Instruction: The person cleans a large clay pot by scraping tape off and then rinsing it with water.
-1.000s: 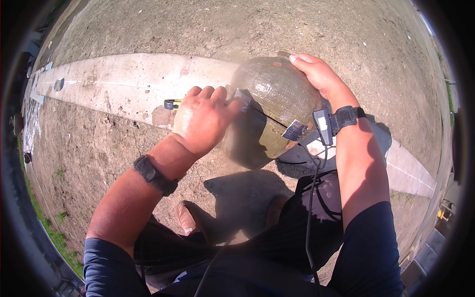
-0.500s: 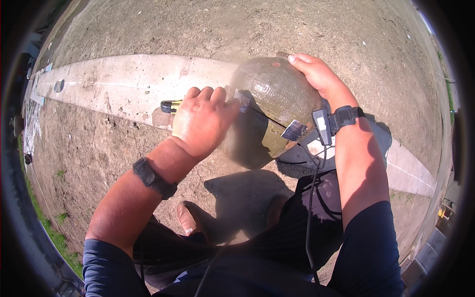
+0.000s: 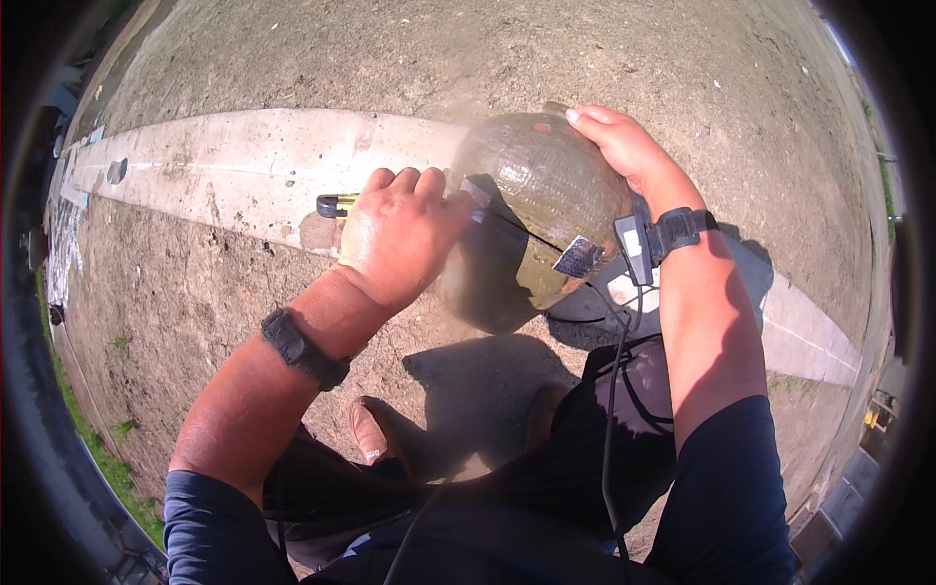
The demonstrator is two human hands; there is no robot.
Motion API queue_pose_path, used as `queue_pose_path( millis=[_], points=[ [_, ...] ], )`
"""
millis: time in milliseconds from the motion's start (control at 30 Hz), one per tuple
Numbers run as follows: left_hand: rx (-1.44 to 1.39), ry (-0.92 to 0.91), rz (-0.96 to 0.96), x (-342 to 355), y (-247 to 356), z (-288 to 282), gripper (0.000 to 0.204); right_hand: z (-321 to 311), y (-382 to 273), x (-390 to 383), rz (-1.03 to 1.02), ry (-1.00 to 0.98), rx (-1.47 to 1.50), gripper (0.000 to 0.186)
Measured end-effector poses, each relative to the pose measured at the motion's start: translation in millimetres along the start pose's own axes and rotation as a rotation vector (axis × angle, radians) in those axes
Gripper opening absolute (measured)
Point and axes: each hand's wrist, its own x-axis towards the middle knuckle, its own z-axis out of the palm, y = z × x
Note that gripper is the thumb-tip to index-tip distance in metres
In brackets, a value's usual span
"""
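A large rounded, glossy olive-brown object (image 3: 536, 166) with woven texture sits before me at centre, with a small speckled patch (image 3: 577, 255) and a dark line across its side. My left hand (image 3: 398, 234) is closed on a yellow-and-black tool (image 3: 336, 205) at the object's left side; the tool's working end is hidden behind my fingers and haze. My right hand (image 3: 629, 146) grips the object's upper right, thumb over the top. A black-strapped device (image 3: 639, 249) with cables is on my right wrist; a black strap (image 3: 297, 351) is on my left.
A pale concrete strip (image 3: 224, 166) crosses the dirt ground (image 3: 292, 68) behind the object. Beside it at right lies a grey flat shape (image 3: 741, 268). My shoes (image 3: 370, 429) and dark-clothed legs are below. Grass (image 3: 97, 468) edges the far left; yellow items (image 3: 873, 419) stand at the far right.
My left hand and the tool have shifted very slightly leftward since the earliest frame. My right hand and the rounded object hold almost the same position.
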Motion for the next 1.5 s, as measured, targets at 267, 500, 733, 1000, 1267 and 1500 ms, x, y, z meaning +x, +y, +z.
queue_pose_path(
  millis=[267, 500, 733, 1000, 1267, 1500],
  points=[
    [0.016, -0.037, 0.015, 1.8, -0.5, -2.9, 0.028, -2.4, 2.4, 0.2, 0.003, -0.003, -0.004, 0.047],
    [-0.013, -0.016, 0.021, -1.9, -0.9, -0.2, 0.026, -0.2, 2.6, 0.2, 0.004, 0.006, -0.009, 0.045],
    [0.0, -0.02, 0.003, -0.6, 1.3, -0.2, 0.027, 0.4, -1.6, -1.7, 0.006, 0.016, -0.007, 0.046],
    [-0.006, -0.041, -0.002, -0.5, -5.0, 3.3, 0.026, 0.8, -1.2, -1.4, 0.004, 0.012, -0.012, 0.047],
    [-0.036, -0.051, -0.026, -2.1, -6.1, 3.2, 0.02, -2.0, 3.1, -0.6, 0.005, 0.003, 0.013, 0.047],
    [-0.076, -0.023, -0.021, -1.5, -9.1, 4.4, 0.02, -0.7, 2.0, 0.8, 0.017, 0.007, 0.002, 0.046]
  ],
)
